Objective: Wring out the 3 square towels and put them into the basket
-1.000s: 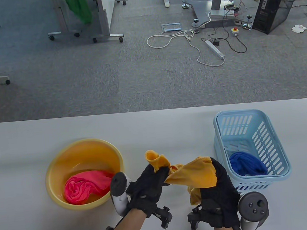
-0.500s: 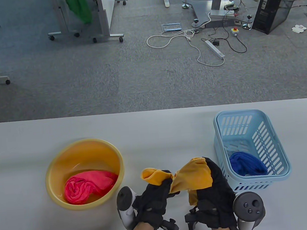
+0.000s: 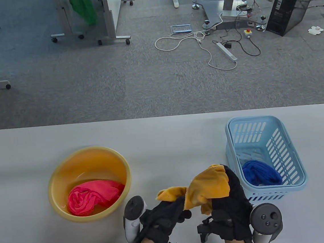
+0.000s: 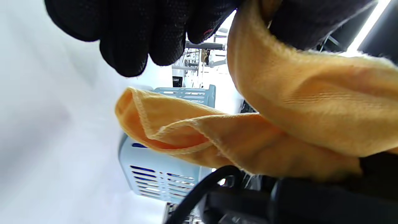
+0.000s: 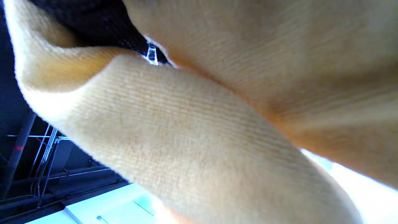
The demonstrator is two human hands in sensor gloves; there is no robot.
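Both hands hold a yellow towel [image 3: 207,187] above the table's near edge, between basin and basket. My left hand [image 3: 167,217] grips its left end, and my right hand [image 3: 230,203] grips the right part, which bunches over its fingers. The same yellow towel [image 4: 279,124] fills the left wrist view under my black fingers [image 4: 130,40], and the yellow towel [image 5: 217,124] covers nearly the whole right wrist view. A pink towel [image 3: 92,197] lies in the yellow basin [image 3: 69,170]. A blue towel [image 3: 260,172] lies in the light blue basket [image 3: 280,133].
The white table [image 3: 164,144] ends at a far edge with grey carpet beyond. Cables, a power strip [image 3: 227,51] and a black computer case [image 3: 291,4] lie on the floor far behind.
Both hands have drawn back toward the table's near edge with the yellow towel. The left end of the towel has dropped lower and flatter, and the hands are closer together.
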